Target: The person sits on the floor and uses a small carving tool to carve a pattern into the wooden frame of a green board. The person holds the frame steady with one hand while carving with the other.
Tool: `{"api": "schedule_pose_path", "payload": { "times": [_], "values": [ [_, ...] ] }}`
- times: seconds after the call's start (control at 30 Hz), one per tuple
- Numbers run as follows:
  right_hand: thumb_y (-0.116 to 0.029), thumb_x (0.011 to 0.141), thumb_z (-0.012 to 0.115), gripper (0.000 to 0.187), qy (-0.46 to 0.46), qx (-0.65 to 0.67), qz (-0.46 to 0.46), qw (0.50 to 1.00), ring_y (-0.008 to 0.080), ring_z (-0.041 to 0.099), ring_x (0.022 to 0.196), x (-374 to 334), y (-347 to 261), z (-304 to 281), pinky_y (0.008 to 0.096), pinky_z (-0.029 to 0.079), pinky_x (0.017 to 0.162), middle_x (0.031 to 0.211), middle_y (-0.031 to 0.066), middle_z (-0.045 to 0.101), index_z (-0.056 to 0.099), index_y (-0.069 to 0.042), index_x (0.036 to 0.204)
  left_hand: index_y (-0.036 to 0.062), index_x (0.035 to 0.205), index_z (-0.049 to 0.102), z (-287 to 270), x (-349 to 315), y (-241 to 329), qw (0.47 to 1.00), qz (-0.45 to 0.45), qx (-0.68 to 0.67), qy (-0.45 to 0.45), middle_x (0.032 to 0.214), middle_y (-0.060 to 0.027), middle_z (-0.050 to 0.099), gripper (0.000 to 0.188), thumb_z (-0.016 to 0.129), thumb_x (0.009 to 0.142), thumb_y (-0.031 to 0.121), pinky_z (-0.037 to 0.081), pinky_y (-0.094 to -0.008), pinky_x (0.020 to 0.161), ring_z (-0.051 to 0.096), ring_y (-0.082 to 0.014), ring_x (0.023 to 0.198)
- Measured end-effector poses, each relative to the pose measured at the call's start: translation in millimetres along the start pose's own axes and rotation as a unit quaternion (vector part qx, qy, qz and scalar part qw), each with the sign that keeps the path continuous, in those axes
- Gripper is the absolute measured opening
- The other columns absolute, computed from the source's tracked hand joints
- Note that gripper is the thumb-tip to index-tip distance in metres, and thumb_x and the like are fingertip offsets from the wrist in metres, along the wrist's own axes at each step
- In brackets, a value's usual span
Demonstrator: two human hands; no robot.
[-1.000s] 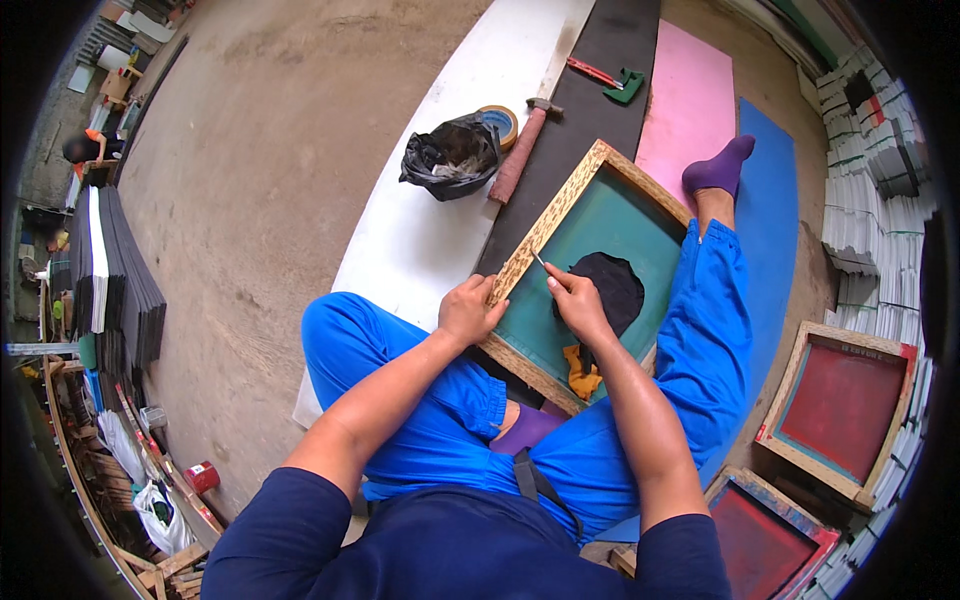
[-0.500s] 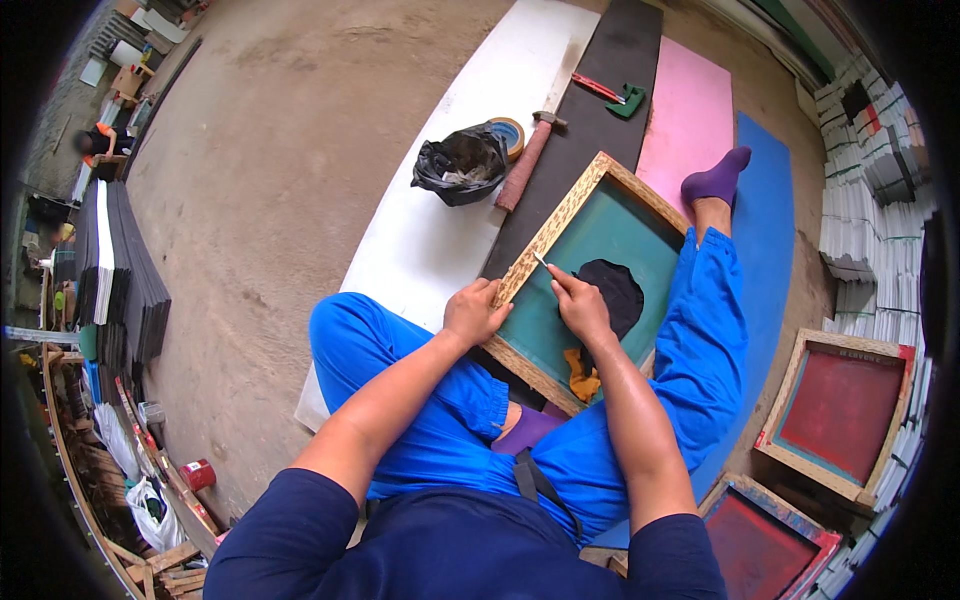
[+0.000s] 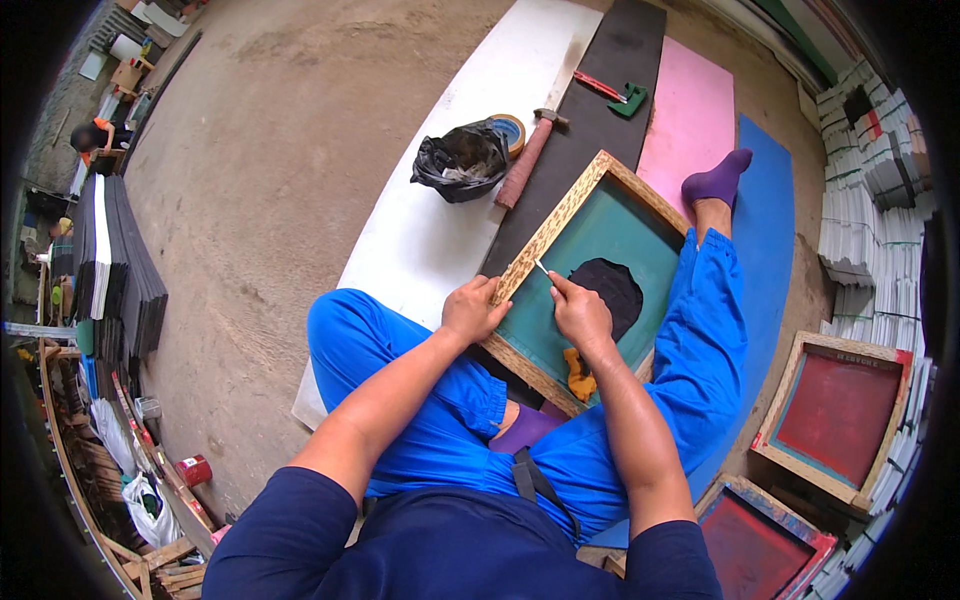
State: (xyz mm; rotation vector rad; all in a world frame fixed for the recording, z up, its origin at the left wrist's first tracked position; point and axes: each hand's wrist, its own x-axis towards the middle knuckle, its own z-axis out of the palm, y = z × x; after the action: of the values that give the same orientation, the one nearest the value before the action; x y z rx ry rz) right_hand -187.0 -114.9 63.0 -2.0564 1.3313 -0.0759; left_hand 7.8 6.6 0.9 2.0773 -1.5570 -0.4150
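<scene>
A wooden screen-printing frame [image 3: 553, 230] with green mesh [image 3: 583, 221] lies tilted between my legs. My left hand [image 3: 474, 311] grips the frame's left rail, fingers wrapped over the wood. Inside the frame, my right hand [image 3: 580, 312] is closed on a thin, light-coloured tool [image 3: 543, 267], its tip at the mesh near the left rail; the tool's kind is too small to make out. A black round cloth-like piece [image 3: 610, 292] lies on the mesh just right of that hand. Below the hand is a crumpled mustard-yellow cloth [image 3: 578, 376], by the near rail.
Beyond the frame lie a hammer [image 3: 527, 168], a black plastic bag [image 3: 461, 162], a tape roll [image 3: 509, 131] and a red-and-green tool [image 3: 626, 99] on coloured sheets. Two red-meshed frames [image 3: 838, 415] stand at right, near stacked white sheets [image 3: 860, 220]. A person [image 3: 97, 136] is far left.
My right hand has shifted very slightly, with the thin tool's tip still near the left rail. The left hand stays on the frame.
</scene>
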Motion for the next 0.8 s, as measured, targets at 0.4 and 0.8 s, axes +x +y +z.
{"api": "schedule_pose_path", "payload": {
  "times": [0.4,0.8],
  "values": [
    [-0.035,0.104,0.060,0.036,0.017,0.004,-0.005,1.000,0.0439,0.074,0.092,2.1,3.3,6.3,0.0548,0.059,0.083,0.099,0.0229,0.076,0.070,-0.028,0.137,0.0042,0.123,0.073,1.7,1.8,0.3,1.000,0.006,-0.015,0.012,0.100,-0.0128,0.071,0.048,0.081,0.087,0.036,0.059,-0.0437,0.077,0.073,-0.0342,0.087],
    [-0.027,0.108,0.050,0.043,-0.073,-0.158,0.032,0.984,0.0428,0.077,0.086,1.5,-42.7,-10.0,0.0555,0.061,0.074,0.090,0.0254,0.077,0.059,-0.021,0.149,0.0035,0.124,0.073,-0.3,3.9,0.0,1.000,-0.002,-0.024,0.002,0.100,-0.0130,0.071,0.050,0.081,0.086,0.035,0.059,-0.0430,0.076,0.072,-0.0338,0.085]
  ]
}}
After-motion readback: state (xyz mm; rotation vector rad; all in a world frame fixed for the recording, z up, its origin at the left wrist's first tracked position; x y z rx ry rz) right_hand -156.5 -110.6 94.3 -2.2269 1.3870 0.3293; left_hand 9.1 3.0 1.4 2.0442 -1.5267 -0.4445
